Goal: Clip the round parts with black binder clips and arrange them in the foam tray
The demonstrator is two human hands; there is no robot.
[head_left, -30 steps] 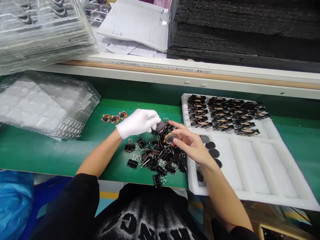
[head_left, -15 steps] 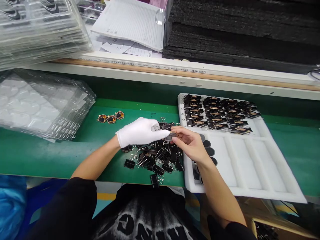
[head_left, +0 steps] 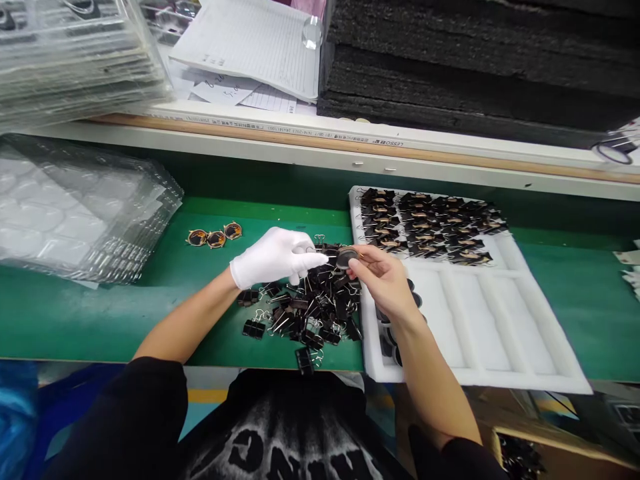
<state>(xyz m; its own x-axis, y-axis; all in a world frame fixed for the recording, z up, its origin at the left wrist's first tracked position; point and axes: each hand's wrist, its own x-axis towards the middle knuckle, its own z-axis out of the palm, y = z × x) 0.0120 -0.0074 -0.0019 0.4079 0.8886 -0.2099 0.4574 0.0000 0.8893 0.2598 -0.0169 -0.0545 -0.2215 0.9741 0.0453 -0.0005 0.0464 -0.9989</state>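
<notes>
Left of the tray (head_left: 480, 380), the right hand (head_left: 384, 281) pinches a disc (head_left: 346, 259) by its edge while the left hand (head_left: 273, 257) seemingly grips a clip (head_left: 330, 251), best held square to that edge, clear of the disc's face.

My left hand (head_left: 273, 260) wears a plain white glove, and in the middle of the frame the disc (head_left: 346, 259) in my right hand (head_left: 384, 277) is dark grey, against black clips (head_left: 313, 307) with silvery handles on a green bench (head_left: 210, 327). Left of centre I see gold-rimmed round pieces (head_left: 215, 239) with black-and-orange faces; at right, a white tray (head_left: 475, 320) carries rows (head_left: 425, 227) of black and tan. My black shirt (head_left: 300, 427) bears a mottled white print with black letters, while at upper middle the white paper (head_left: 250, 47) is finely ruled.
</notes>
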